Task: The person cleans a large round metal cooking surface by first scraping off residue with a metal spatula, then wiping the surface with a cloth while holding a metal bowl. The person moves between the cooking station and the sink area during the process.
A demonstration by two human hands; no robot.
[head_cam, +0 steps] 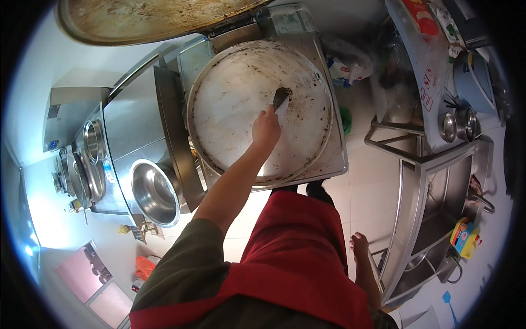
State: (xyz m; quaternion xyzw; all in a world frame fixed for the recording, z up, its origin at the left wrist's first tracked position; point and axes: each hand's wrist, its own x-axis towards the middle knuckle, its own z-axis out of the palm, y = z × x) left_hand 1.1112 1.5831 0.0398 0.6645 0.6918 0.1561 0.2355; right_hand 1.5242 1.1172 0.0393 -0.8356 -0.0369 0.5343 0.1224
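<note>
My left hand grips a flat metal scraper. The scraper's wide dark blade lies against the pale surface of a large round griddle plate, right of its middle. Dark crumbs and scorched residue speckle the plate around the blade and along its raised rim. Under the plate is a square metal top with rounded corners. My right hand hangs at my right side, away from the plate, its fingers loosely bent and nothing visible in it.
A large stained, browned round lid rises beyond the plate. To the left, a steel bowl stands on a steel counter. At right are a steel sink, a yellow bottle, and steel pots. A green container sits below.
</note>
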